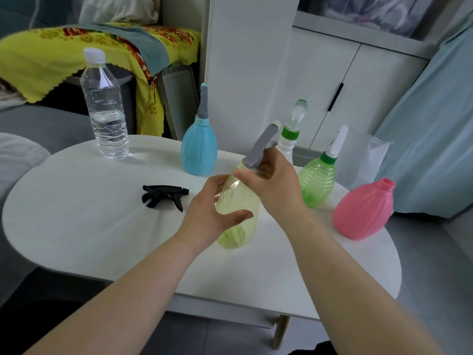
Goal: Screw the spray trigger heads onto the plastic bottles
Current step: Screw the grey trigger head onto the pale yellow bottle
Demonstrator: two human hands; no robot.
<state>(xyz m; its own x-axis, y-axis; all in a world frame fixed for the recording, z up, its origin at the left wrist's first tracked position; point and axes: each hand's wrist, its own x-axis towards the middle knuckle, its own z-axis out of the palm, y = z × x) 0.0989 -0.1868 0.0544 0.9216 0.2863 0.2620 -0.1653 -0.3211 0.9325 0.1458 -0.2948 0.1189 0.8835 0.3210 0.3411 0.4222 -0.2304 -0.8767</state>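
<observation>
**Yellow bottle held at the desk, grey trigger head at its neck**

A white, smooth, oval desk (pixel 76 226) is set in a room with white cabinet doors (pixel 332 80) behind it and a yellow floral cloth (pixel 38 62) draped over furniture at the back left. Near the middle of the desk a translucent pale-yellow bottle (pixel 238 213), ribbed and rounded, is held tilted, its base touching or just above the surface; which cannot be told. The left hand (pixel 210 213) is wrapped around the bottle's body, thumb in front and fingers behind. The right hand (pixel 273 185) is closed around the collar of a grey spray trigger head (pixel 261 147), which is seated at the bottle's neck and slanted up to the right.

A loose black trigger head (pixel 163 197) lies on its side on the desk, just left of the left hand. Behind it stands a clear, ridged water bottle (pixel 107 111) with a white cap, partly filled. An opaque blue bottle (pixel 198 152) with a grey head stands behind the held bottle. To the right, a white bottle (pixel 286 147) with a green collar is partly hidden by the right hand, and a ribbed translucent green bottle (pixel 316 183) with a white head stands beside the right wrist. A pink opaque bottle (pixel 363 211), uncapped, stands at the desk's right edge.
</observation>
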